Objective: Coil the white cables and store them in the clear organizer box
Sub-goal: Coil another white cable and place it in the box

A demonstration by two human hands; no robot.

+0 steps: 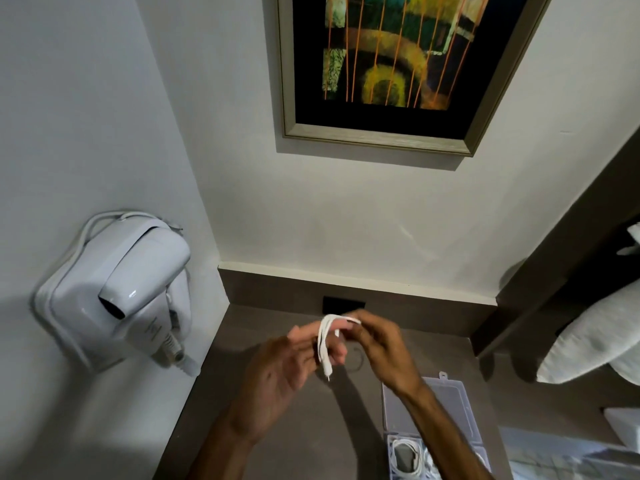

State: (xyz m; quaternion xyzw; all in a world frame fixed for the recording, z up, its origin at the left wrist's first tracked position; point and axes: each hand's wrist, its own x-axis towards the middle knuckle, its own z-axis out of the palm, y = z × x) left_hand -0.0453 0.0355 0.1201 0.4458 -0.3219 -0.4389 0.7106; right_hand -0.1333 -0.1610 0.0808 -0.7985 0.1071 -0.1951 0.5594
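A white cable (325,342) is looped several times around the fingers of my left hand (287,372), held palm-up above the brown counter. Its plug end dangles below the fingers. My right hand (377,344) pinches the cable's other end at the top of the loops. The clear organizer box (450,400) lies open on the counter under my right forearm, lid tipped back. One compartment holds a coiled white cable (408,455).
A white wall-mounted hair dryer (117,299) hangs at the left beside the counter (277,445). A dark outlet (343,304) sits in the backsplash. A framed painting (398,64) hangs above. White pillows (595,337) lie at the right.
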